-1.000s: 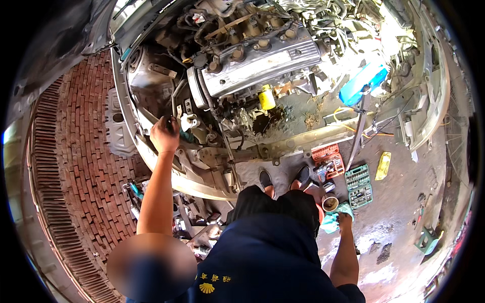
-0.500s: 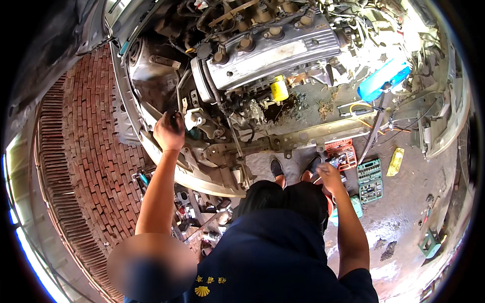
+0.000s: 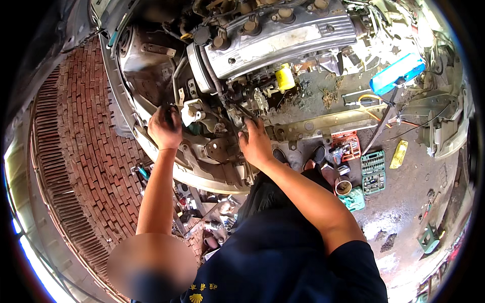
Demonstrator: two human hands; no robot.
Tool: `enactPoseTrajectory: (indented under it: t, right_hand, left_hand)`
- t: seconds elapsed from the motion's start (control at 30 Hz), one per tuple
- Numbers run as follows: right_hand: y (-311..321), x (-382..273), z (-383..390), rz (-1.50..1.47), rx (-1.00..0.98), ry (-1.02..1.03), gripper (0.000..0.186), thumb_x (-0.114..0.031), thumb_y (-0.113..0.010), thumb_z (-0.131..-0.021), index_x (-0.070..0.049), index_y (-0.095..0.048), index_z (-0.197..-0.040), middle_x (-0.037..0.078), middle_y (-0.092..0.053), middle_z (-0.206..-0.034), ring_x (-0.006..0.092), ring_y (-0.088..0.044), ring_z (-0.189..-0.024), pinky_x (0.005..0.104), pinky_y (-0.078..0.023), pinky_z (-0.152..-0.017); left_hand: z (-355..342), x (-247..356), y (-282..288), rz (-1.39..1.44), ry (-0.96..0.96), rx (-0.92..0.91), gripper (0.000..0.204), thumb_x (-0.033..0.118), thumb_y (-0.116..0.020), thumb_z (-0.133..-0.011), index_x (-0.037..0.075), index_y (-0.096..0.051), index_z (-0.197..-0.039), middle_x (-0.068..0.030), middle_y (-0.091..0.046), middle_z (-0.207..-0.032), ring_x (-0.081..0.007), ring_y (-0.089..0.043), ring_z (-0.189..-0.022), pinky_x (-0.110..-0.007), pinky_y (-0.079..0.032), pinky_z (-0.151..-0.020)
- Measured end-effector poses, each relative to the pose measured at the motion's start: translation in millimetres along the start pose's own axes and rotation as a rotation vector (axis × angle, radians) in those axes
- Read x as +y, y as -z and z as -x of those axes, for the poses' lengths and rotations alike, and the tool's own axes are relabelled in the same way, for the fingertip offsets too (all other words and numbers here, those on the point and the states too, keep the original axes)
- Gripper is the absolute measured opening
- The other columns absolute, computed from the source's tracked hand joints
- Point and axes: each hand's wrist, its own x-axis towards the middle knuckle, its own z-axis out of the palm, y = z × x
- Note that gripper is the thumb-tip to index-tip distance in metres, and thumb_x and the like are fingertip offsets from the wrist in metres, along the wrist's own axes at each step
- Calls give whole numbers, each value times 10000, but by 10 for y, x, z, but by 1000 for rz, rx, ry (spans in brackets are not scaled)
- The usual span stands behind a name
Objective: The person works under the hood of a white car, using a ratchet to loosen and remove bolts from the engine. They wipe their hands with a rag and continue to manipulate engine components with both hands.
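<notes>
My left hand is closed at the left side of a car's engine bay, its fingers curled around something dark that I cannot make out. Just right of it sits a white plastic reservoir. My right hand reaches over the front crossmember, thumb and fingers apart, close to hoses and metal parts below the engine. What its fingertips touch is hard to see. Behind both hands lies the engine with its silver ribbed valve cover. A yellow oil filter sticks out on the engine's near side.
A blue cylindrical light stands at the right of the bay beside a metal strut. On the floor are an orange socket case, a green socket case, a yellow packet and a cup-like container. Loose tools and parts lie lower left.
My right hand has come from beside my legs, up and left, to the front edge of the engine bay. My left hand stays closed at nearly the same spot.
</notes>
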Motion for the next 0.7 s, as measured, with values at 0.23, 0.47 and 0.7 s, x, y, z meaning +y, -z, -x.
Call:
enactPoseTrajectory:
  t: [0.23,0.47,0.7]
  right_hand:
    - [-129,-85,248,-22,-54,84,632,-188,-600,-1035,49,-383,-1580,396,-426,-1536,580,-505,-1348,553,-466,-1124]
    - [-57,88,216,-218,-11,50,499,-206,-621,-1058,26,-524,-1490,309,-631,-1372,477,-627,-1267,489,-510,-1079]
    - [-71,529,-124,-921,257,-606,239,-202,-565,-1115,-18,-697,-1193,60,-693,-1014,162,-662,-868,387,-641,-810]
  left_hand:
    - [-2,-13,-6,2,-22,22,144,191,-677,-902,70,-706,-974,-170,-717,-865,-417,-689,-836,-478,-545,-779]
    - [17,-67,12,0,-4,6,183,219,-672,-924,66,-727,-1008,-179,-733,-893,-429,-699,-858,-492,-556,-797]
    - [25,-71,19,-4,-14,-15,184,188,-692,-924,72,-737,-1060,-164,-753,-934,-401,-721,-877,-462,-567,-801]
